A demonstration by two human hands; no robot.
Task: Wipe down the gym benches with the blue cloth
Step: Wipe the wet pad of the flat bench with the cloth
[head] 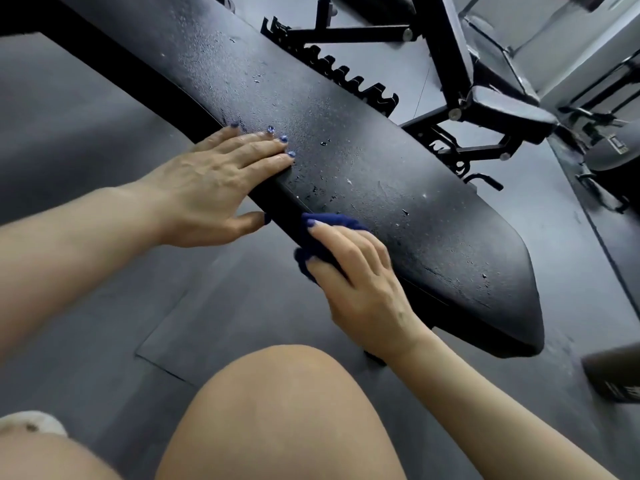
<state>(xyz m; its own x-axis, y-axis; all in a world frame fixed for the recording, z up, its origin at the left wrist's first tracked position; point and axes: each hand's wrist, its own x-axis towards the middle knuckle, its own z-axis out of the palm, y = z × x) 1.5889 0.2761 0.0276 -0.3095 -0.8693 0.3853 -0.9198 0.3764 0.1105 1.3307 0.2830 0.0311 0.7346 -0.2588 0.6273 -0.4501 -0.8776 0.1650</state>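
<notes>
Meanwhile right hand (360,271) grips blue cloth (329,225) on bench (398,174) edge (left hand (214,181) flat, ungripping).

From my remote view: bench pad (346,140) of matt black grained vinyl (beaded with droplets), soft blue cloth (308,261), black painted-metal frame (446,46), matt grey rubber floor (86,133).

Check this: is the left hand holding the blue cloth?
No: the left hand lies flat on the black padded bench, while the right hand grips the blue cloth.
</notes>
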